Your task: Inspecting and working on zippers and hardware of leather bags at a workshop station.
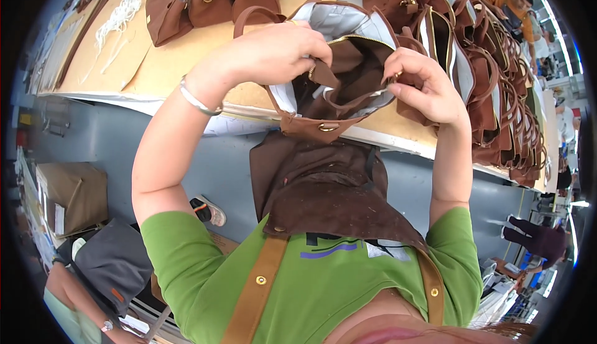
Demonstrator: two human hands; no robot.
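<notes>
- One brown bag [318, 129] stands between the fingers of both hands; body, pale lining [339, 19] and gold zipper [364, 38] look assembled, the mouth not yet closed.
- Left hand [273, 51]: wrist bent, fingers clamped on a brown flap [324, 76].
- Right hand [429, 87]: thumb and forefinger pinching the bag's rim.
- Beyond the right fingers, many similar bags [488, 95].

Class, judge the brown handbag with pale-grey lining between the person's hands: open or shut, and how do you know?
Open: the handbag gapes, gold-toothed zip curving along one edge, dark brown interior exposed.
</notes>
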